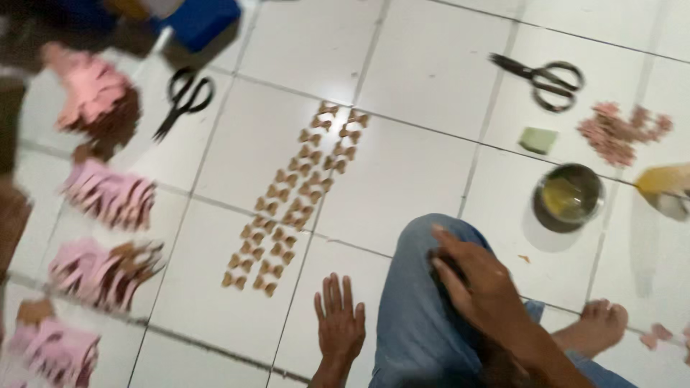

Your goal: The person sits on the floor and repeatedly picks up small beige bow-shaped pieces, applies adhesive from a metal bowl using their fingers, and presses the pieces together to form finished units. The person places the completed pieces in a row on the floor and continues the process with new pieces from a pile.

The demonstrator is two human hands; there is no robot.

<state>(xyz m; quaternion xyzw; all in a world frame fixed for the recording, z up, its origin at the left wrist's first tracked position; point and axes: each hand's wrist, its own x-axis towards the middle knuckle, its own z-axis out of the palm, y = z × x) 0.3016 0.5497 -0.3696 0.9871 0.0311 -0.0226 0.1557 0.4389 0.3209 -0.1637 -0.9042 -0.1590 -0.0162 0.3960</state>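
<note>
Left hand: flat on the tiled floor, fingers spread, holding nothing.
Right hand: resting on the knee, loose, nothing grasped.
Centre: two rows of small tan bows.
Right: metal bowl.

No labels, signs or screens; blue box-like container at top left edge, blurred.

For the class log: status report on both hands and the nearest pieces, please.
Left hand flat on the tiled floor, empty. Right hand resting on the knee, empty. Rows of small tan bow-shaped pieces lie untouched ahead of the left hand.
</note>
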